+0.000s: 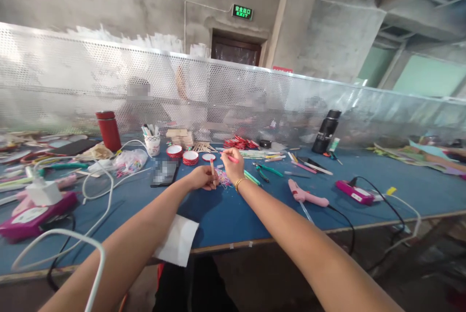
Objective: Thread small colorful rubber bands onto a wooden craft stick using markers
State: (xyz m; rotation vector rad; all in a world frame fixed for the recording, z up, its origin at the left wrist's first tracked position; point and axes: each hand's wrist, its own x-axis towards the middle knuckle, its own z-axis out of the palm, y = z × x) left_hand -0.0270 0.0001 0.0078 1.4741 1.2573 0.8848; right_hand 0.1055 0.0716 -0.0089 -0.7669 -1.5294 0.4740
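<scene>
My left hand (204, 178) is closed on a small flat wooden stick (213, 174) with a reddish tip, held upright just above the blue table (204, 205). Closed around a pink pen-like tool (230, 157), my right hand (233, 165) is to the right of the stick and slightly higher. A gold bracelet (239, 184) circles the right wrist. Between and behind the hands lies a pile of small pink and purple bits (224, 178). Red-rimmed round tins (190, 157) stand just beyond my left hand.
A phone (164, 172) lies left of the hands. Green-handled pliers (261, 172), a pink glue gun (307, 195) and a purple power strip (355, 192) are on the right. Farther off stand a red bottle (108, 131) and a black bottle (326, 132). White cables (104, 215) loop at left.
</scene>
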